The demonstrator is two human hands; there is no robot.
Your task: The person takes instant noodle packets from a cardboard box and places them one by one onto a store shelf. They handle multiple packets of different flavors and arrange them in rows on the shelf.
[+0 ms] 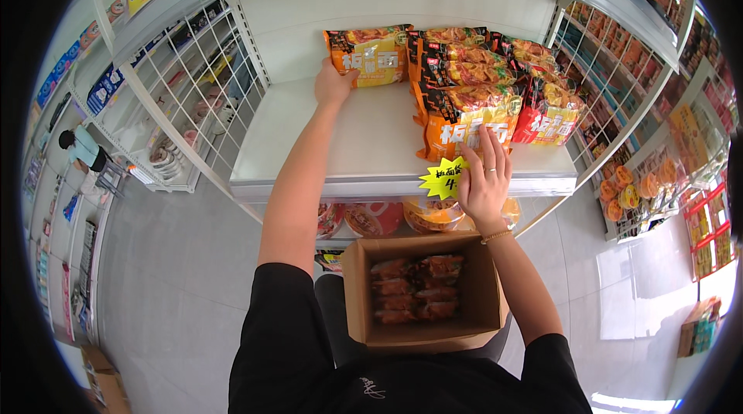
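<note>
My left hand (335, 84) grips the left end of an orange noodle packet (377, 60), which stands near the back of the white metal shelf (290, 141). To its right, several more orange noodle packets (470, 118) stand in a row from back to front, beside a row of red noodle packets (548, 112). My right hand (486, 176), with a ring on one finger, rests its fingertips on the front orange packet and holds nothing. An open cardboard box (357, 292) sits over my lap, with several reddish packets (418, 289) lying inside.
A yellow star-shaped price tag (444, 178) hangs on the shelf's front edge. Bowl noodles (432, 214) stand on the shelf below. White wire grids (215, 71) close off both sides. At the far left, a person in a light blue top (85, 144) is by other shelves.
</note>
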